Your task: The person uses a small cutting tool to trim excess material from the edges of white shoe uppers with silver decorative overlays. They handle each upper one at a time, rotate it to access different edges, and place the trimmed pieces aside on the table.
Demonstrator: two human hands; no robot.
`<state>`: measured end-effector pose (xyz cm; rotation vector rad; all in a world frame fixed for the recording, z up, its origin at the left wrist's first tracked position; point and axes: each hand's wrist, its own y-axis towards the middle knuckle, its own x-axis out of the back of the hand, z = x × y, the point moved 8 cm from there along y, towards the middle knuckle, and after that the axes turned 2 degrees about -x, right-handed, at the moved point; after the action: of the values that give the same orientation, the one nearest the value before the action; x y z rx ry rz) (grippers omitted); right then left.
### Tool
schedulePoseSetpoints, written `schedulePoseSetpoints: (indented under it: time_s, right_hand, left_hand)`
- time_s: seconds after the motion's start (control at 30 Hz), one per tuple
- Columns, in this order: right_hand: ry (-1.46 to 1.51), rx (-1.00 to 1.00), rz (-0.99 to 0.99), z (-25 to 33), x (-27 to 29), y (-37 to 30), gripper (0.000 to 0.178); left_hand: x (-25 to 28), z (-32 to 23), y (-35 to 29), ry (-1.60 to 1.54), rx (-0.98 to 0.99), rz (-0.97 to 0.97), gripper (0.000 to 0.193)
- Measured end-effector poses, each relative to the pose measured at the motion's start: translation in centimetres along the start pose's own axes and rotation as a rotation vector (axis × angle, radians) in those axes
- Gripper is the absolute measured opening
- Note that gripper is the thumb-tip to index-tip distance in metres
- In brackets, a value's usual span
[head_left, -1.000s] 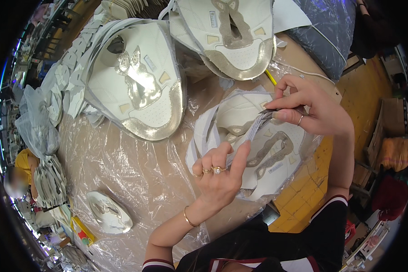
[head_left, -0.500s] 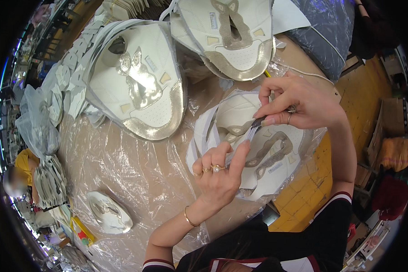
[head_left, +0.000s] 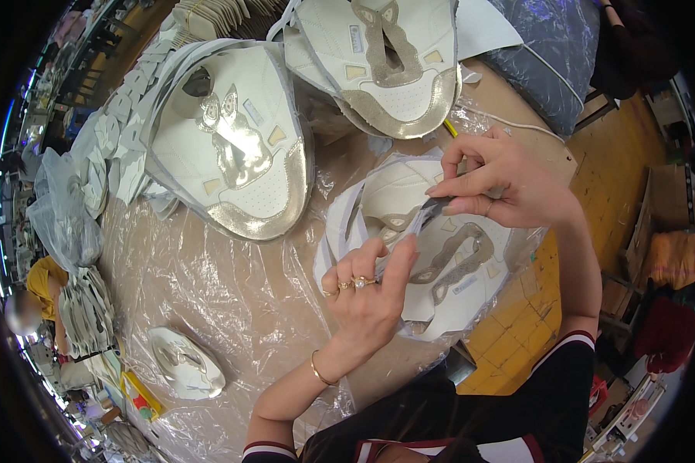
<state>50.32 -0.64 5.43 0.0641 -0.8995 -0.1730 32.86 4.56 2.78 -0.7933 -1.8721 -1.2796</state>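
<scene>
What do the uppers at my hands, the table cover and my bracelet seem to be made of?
Uppers: probably leather or synthetic, with smooth, low-sheen white panels; their grainy, greyish trim could be glittered material.
Table cover: clear, glossy plastic film, judging by wrinkles and sharp highlights.
Bracelet: likely polished metal, thin and gold-coloured; real gold or plated, I can't tell.

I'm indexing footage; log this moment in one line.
left hand: holding upper | right hand: pinching dark piece, kind unclear | more uppers: on table
</scene>
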Motion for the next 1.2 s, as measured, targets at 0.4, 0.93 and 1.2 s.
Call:
schedulePoseSetpoints:
  time_s: [0.4, 0.93, 1.2]
  right_hand:
    - [0.196, -0.245, -0.273, -2.7, 0.2, -1.9, 0.021]
    - [0.163, -0.274, -0.388, -3.1, -0.3, -3.3, 0.017]
    - [0.120, -0.392, 0.107, -1.1, 2.1, -2.4, 0.020]
  left_hand:
    - [-0.5, 1.3, 0.7, -0.089, 0.092, 0.088, 0.051]
    - [0.9, -0.1, -0.5, -0.025, -0.054, -0.083, 0.038]
    - [1.0, -0.8, -1.6, 0.019, -0.104, -0.106, 0.032]
